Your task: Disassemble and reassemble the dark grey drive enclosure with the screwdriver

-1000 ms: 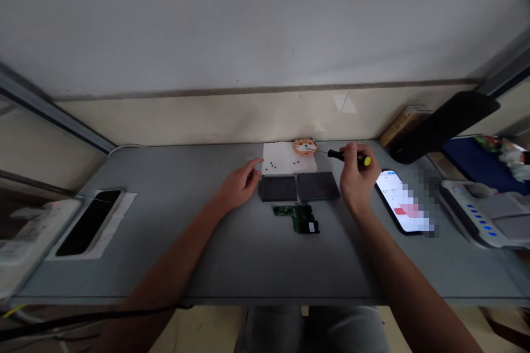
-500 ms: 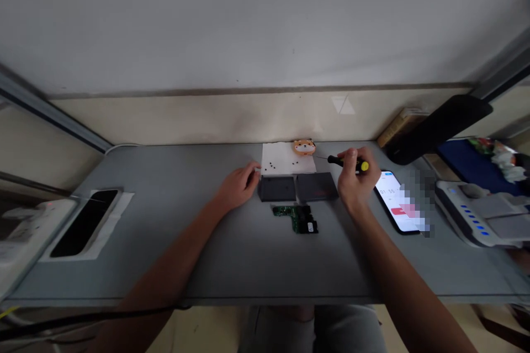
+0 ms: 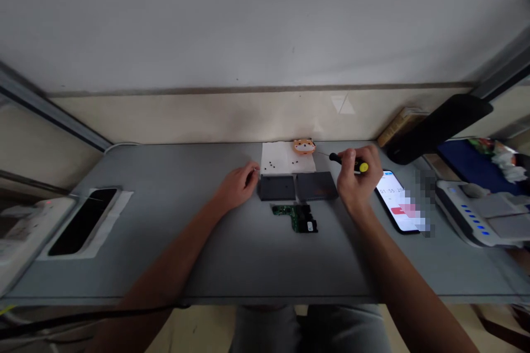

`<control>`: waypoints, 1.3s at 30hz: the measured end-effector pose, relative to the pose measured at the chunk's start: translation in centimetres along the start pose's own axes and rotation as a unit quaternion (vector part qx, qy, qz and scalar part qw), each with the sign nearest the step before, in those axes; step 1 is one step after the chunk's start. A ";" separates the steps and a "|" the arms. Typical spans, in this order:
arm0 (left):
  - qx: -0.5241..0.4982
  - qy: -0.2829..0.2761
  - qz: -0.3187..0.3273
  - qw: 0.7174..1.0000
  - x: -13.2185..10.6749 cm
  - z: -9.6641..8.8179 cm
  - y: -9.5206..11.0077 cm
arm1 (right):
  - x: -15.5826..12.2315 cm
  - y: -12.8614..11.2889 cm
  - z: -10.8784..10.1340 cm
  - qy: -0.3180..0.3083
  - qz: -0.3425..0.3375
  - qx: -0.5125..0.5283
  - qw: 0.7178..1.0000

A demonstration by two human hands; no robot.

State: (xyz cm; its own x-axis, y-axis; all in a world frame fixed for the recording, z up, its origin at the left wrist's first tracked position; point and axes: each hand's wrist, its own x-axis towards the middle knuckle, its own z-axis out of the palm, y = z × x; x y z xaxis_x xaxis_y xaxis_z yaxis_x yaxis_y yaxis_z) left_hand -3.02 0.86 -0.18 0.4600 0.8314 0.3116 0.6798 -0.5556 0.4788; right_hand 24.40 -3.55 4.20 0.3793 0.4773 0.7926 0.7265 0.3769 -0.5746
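Observation:
In the head view my right hand (image 3: pixel 358 179) is closed around a screwdriver (image 3: pixel 363 166) with a black and yellow handle, its thin shaft pointing left above the desk. My left hand (image 3: pixel 238 187) rests curled by the left edge of a white paper (image 3: pixel 281 157), thumb and finger pinched together; what they hold, if anything, is too small to make out. Several tiny dark screws (image 3: pixel 271 165) lie on the paper. Just below it sit an open shallow black case half (image 3: pixel 277 188) and a second dark case piece (image 3: pixel 317 186). A green circuit board with a black part (image 3: pixel 298 219) lies in front.
An orange animal-faced case (image 3: pixel 304 146) stands on the paper's far corner. To the right are a lit phone (image 3: pixel 395 201), a black cylinder (image 3: pixel 441 128) and a white power strip (image 3: pixel 467 212). A dark phone (image 3: pixel 85 223) lies on paper at left. The wall rises behind the desk.
My right hand with the screwdriver has shifted very slightly to the right. My legs under the desk have moved. My left hand and the parts on the desk stay where they were.

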 end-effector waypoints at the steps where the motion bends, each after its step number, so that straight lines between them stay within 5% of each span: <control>1: 0.001 0.001 0.000 1.000 0.0 0.0 0.1 | 0.0 0.1 0.0 -0.001 -0.012 -0.009 1.000; 10: 0.001 0.013 0.007 1.000 -0.3 0.0 0.3 | 0.0 2.4 0.2 -0.079 -0.135 -0.084 0.984; 21: 0.006 0.008 -0.006 1.000 -0.3 -0.1 0.4 | 0.4 2.3 0.2 -0.105 -0.220 -0.036 0.969; 30: 0.019 -0.015 0.013 1.000 -0.3 0.0 0.3 | 0.1 2.0 0.0 -0.107 -0.208 -0.039 0.972; 39: 0.028 -0.002 0.025 0.999 -0.3 -0.1 -0.1 | -0.5 1.0 0.1 -0.195 -0.153 -0.047 0.968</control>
State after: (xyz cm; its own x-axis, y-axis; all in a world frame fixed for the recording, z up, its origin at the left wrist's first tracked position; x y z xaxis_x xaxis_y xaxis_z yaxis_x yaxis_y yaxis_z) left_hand -3.28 0.67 -0.24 0.4967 0.8026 0.3303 0.6871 -0.5961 0.4154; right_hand 24.88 -3.32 3.17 -0.0936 0.6255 0.7746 0.8263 0.4828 -0.2901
